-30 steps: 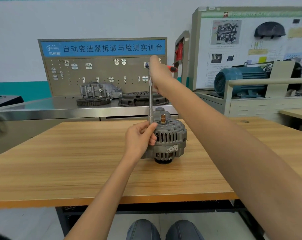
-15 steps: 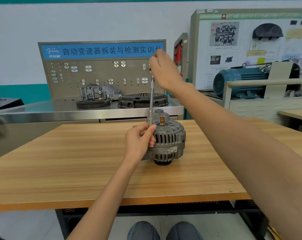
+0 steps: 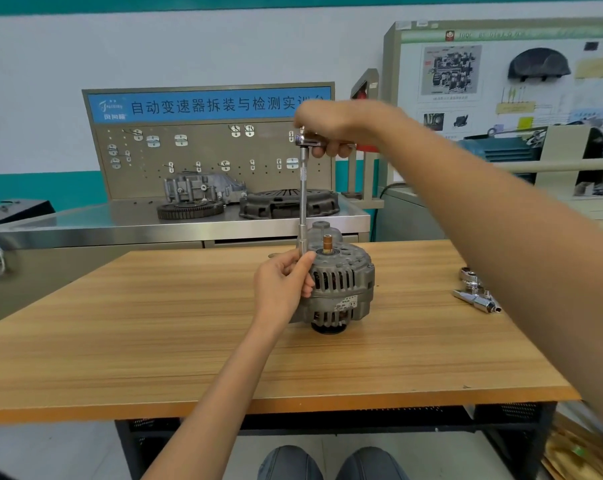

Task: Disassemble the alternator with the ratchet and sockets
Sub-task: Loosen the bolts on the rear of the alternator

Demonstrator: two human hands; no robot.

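Head view: your alternator [image 3: 340, 285] stands shaft-up on the wooden table [image 3: 154, 341], housing halves not yet parted, so most of the work looks left. Your left hand [image 3: 282, 289] pinches the extension bar [image 3: 303, 202] just above the housing's near-left edge. High above the alternator, your right hand [image 3: 341, 128] grips the ratchet [image 3: 308, 140]. Spare sockets [image 3: 475, 292] lie well right. Behind it, a blue sign [image 3: 206, 105] reads 自动变速器拆装与检测实训台.
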